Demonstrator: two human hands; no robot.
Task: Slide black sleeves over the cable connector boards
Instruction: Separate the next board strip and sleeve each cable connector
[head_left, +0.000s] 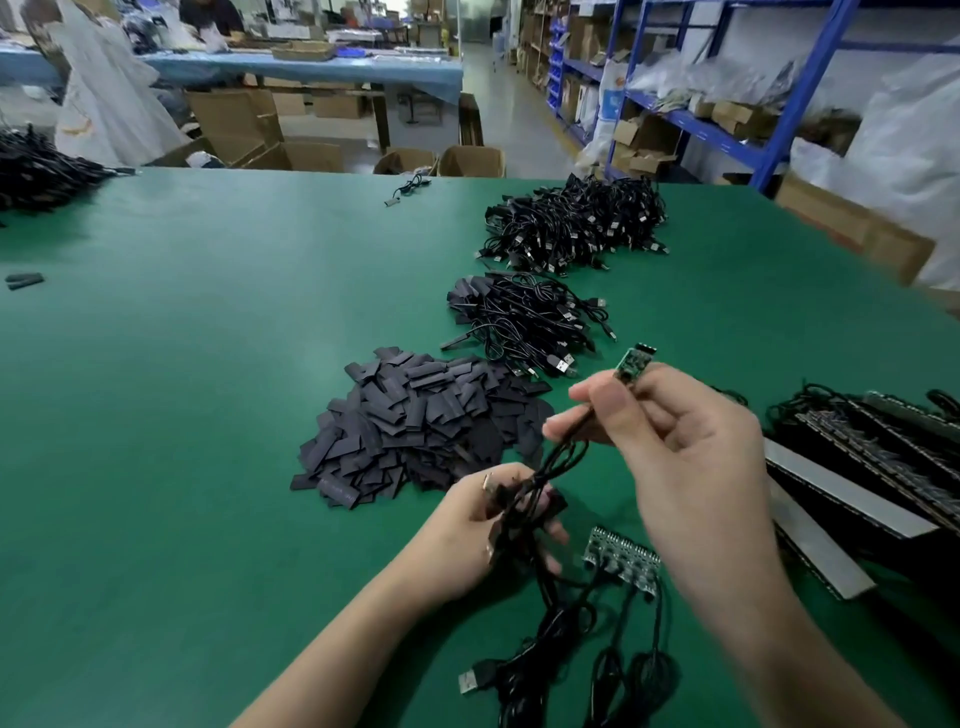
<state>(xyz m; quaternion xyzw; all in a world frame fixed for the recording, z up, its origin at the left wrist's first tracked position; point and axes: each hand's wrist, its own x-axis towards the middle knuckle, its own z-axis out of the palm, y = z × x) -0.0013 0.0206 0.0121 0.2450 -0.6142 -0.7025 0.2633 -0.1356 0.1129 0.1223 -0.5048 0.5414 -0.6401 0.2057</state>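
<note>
Green bench (197, 426): R hand (691, 447) fingers (609, 406) pinched on bare connector board (635, 364), L hand (465, 540) fingers (558, 534) curled round cable bundle (524, 501).

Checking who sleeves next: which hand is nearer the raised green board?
Right. The right hand pinches the green board by its lower end; the left hand, nearer the person, grips the cable bundle.
</note>
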